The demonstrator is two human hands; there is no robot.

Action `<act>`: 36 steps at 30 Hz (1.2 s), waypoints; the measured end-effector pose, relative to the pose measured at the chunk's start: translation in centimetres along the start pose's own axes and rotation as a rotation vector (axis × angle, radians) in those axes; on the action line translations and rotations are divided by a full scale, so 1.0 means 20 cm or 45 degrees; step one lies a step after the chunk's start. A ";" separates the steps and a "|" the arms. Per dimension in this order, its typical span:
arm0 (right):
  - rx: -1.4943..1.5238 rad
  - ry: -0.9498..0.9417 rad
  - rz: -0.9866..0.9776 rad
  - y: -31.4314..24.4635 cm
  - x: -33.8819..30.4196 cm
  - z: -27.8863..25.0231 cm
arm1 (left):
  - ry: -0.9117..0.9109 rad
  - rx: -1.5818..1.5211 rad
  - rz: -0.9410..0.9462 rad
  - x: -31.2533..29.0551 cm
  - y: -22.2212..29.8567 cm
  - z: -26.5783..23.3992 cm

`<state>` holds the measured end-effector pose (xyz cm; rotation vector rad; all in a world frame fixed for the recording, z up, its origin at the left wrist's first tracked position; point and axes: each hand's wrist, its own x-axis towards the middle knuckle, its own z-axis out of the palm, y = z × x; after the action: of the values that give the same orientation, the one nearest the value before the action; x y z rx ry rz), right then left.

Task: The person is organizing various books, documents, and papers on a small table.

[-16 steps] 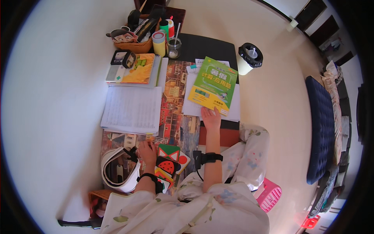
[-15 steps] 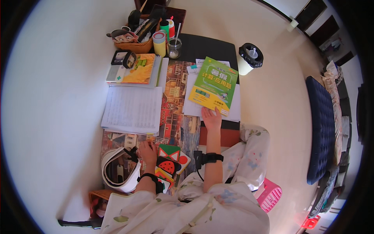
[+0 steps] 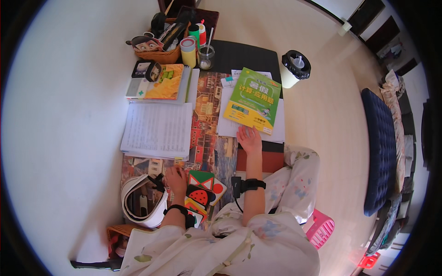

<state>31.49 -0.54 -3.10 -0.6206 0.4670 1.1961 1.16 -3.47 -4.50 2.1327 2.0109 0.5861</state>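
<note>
A green and yellow workbook (image 3: 254, 101) lies at a slant over white papers (image 3: 279, 120) on the right of the table. At its lower edge rests my right hand (image 3: 249, 140), palm up or sideways, with fingers stretched apart and nothing held. My left hand (image 3: 176, 179) lies open on the patterned table mat (image 3: 202, 124), its fingers loosely apart. Just right of it several colourful picture cards (image 3: 200, 195) overlap, one showing a watermelon slice. A white curved band-like object (image 3: 145, 201) stands to its left. Black straps circle both wrists.
Printed sheets (image 3: 157, 129) and a pile of books (image 3: 168, 83) lie at left. Behind them stand a wicker basket (image 3: 161, 56), a yellow container (image 3: 188, 53) and a glass jar (image 3: 206, 59). A lidded bin (image 3: 294, 71) is beyond the right edge; a pink stool (image 3: 321, 228) stands below.
My right fingers have shifted slightly left along the workbook's lower edge and spread a little. My left hand and the cards look the same.
</note>
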 end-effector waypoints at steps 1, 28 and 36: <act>-0.001 -0.001 0.001 -0.01 0.01 0.00 | 0.001 0.000 -0.002 0.00 0.00 0.01; -0.725 -2.155 -0.946 -0.21 -1.40 1.14 | 0.029 -0.016 0.086 0.01 -0.03 0.03; -0.793 -2.541 -0.513 -0.20 -1.42 1.16 | 0.001 -0.036 0.022 -0.01 -0.01 0.02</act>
<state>26.90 -6.11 33.09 0.1953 -1.6582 1.0111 1.08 -3.53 -4.94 2.1360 1.9745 0.6149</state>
